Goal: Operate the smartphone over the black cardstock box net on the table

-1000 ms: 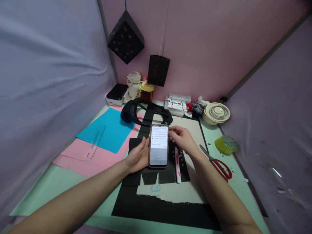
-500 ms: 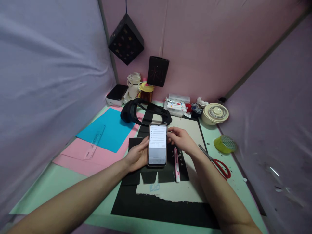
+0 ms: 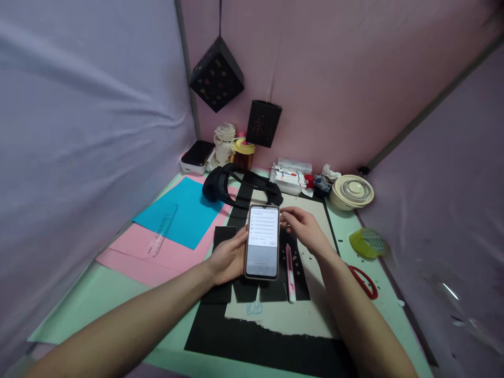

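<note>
A smartphone (image 3: pixel 262 252) with a lit white page of text lines above a grey area is held upright over black paper. My left hand (image 3: pixel 230 258) grips its left side, the fingers running behind it. My right hand (image 3: pixel 303 227) has bent fingers at the phone's upper right edge, their tips partly hidden there. Below the right hand lies a pink and white utility knife (image 3: pixel 290 275) on black paper (image 3: pixel 301 291) with cut notches and small scraps. Red-handled scissors (image 3: pixel 364 281) lie partly behind my right forearm.
Blue paper (image 3: pixel 183 210), pink paper (image 3: pixel 134 247) and a clear ruler (image 3: pixel 163 231) lie left. A black headset (image 3: pixel 214 186) sits behind the phone. Farther back stand a marker box (image 3: pixel 289 181) and a lidded bowl (image 3: pixel 352 193). A green tape roll (image 3: pixel 366 244) lies right. Black paper boxes (image 3: pixel 218 76) hang above.
The whole view has shifted, so things appear slightly farther right and lower. My right forearm now covers the scissors' blades. Both hands keep their places at the phone.
</note>
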`<state>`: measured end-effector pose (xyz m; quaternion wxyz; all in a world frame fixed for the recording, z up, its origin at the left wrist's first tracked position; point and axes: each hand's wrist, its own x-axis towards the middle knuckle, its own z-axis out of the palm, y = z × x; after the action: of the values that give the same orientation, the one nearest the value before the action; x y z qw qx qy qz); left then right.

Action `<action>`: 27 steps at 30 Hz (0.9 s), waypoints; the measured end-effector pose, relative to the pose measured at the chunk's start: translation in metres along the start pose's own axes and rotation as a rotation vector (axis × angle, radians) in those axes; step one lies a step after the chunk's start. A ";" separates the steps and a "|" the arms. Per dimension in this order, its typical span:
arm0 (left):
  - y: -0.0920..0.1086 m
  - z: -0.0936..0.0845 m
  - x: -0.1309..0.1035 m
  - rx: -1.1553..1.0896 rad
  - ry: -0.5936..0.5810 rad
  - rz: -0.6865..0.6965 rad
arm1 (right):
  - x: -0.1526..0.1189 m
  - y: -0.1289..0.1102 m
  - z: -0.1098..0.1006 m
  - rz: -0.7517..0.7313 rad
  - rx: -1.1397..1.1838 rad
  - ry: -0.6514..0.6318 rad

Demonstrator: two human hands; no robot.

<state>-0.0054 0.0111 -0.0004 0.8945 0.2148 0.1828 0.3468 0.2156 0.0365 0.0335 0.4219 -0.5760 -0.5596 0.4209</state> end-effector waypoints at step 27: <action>0.044 -0.060 -0.111 0.849 0.728 0.145 | 0.163 -0.017 -0.008 -0.470 -0.923 -0.609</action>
<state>-0.1348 -0.0221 -0.0083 0.5828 0.4346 0.5878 0.3549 0.2214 0.1992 0.0504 0.0306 -0.4138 -0.8927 0.1758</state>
